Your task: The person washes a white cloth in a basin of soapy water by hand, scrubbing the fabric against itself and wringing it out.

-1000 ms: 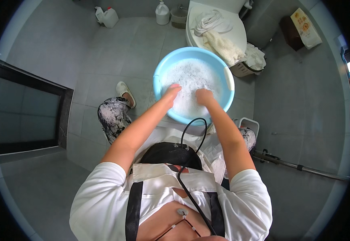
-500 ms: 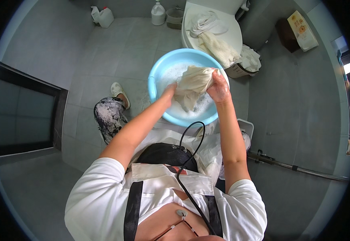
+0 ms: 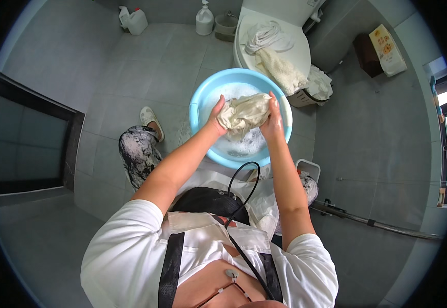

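Observation:
Between my two hands a wet, cream-coloured cloth is bunched up above a light blue basin. My left hand grips its left side, thumb pointing away from me. At the right side my right hand has hold of it, with some suds on the skin. White soapy water with foam lies in the basin under the cloth. The cloth hides part of the fingers of both hands, and its exact kind cannot be made out.
Beyond the basin stands a toilet with white cloth and a cream knitted piece on its lid. A waste bin is beside it. A pump bottle, a small bucket and a white jug line the back wall.
Stretched and hanging before, the cloth is now gathered into a more compact bundle. Both hands sit level on either side of it, my left thumb now raised. The view has shifted slightly.

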Motion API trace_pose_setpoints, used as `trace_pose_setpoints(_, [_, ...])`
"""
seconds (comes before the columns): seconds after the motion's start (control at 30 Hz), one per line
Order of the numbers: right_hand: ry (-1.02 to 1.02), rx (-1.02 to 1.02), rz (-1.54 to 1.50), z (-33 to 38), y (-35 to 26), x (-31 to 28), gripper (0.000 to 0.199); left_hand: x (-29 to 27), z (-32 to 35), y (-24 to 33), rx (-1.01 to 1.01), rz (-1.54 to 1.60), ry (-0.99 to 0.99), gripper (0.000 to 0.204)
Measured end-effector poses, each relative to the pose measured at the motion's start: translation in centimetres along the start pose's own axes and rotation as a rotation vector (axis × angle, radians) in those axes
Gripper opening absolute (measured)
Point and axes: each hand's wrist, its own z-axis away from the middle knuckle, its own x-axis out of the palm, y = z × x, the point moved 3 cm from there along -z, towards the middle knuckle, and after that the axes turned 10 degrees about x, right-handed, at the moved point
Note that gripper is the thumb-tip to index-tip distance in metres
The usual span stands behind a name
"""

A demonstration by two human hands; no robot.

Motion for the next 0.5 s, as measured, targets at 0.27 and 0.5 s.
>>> trace_pose_setpoints(0.27, [0.189,-0.298,0.868,-2.2,1.2,-1.8,0.074,-0.4,-0.4,-0.7,-0.104,-0.136,0.364,0.061])
trace_pose_setpoints(0.5, [0.299,-0.098,0.854,-3.8,2.9,-8.9,0.035,-3.9,-1.1,1.7,0.061,-0.1,0.464,0.051])
